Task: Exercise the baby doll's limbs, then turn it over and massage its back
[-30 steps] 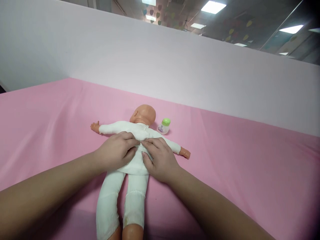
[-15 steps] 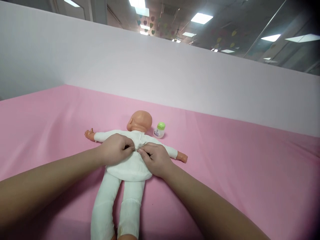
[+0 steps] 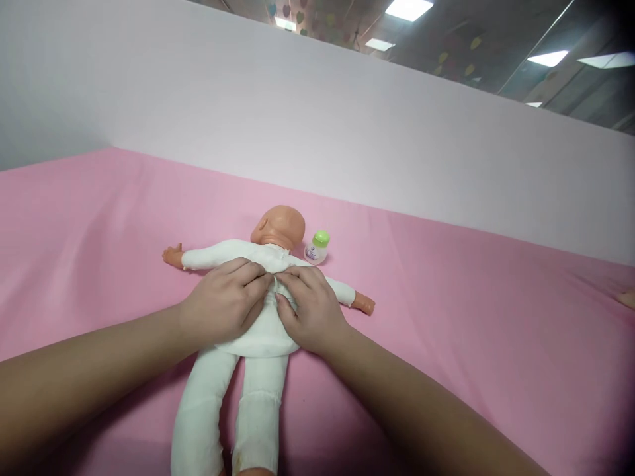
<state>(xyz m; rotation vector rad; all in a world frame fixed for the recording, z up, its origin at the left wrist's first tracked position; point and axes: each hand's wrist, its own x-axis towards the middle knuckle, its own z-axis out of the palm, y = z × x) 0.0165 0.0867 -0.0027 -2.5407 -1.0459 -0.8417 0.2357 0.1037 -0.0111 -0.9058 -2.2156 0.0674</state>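
A doll (image 3: 258,334) lies face down with its arms spread, its body and limbs wrapped in white cloth and its bald head (image 3: 284,225) bare. On the left side of its upper back, my left hand (image 3: 223,297) is closed, with bent fingers gripping the cloth; its thumb is mostly hidden. My right hand (image 3: 312,307) mirrors it across the spine, fingers curled on the cloth and the thumb a little lower. Creased white cloth is gathered between my fingertips. Beside the head stands a small clear bottle (image 3: 316,252) with a green cap.
The doll lies on a pink sheet (image 3: 446,330) with soft wrinkles. Behind it rises a plain white partition (image 3: 317,132). Part of another person's hand (image 3: 629,299) shows at the far right edge.
My fingers have moved slightly up the doll's back toward its neck, and my left hand has turned knuckles-up. The view has tipped down a little. Part of another person's hand has appeared at right.
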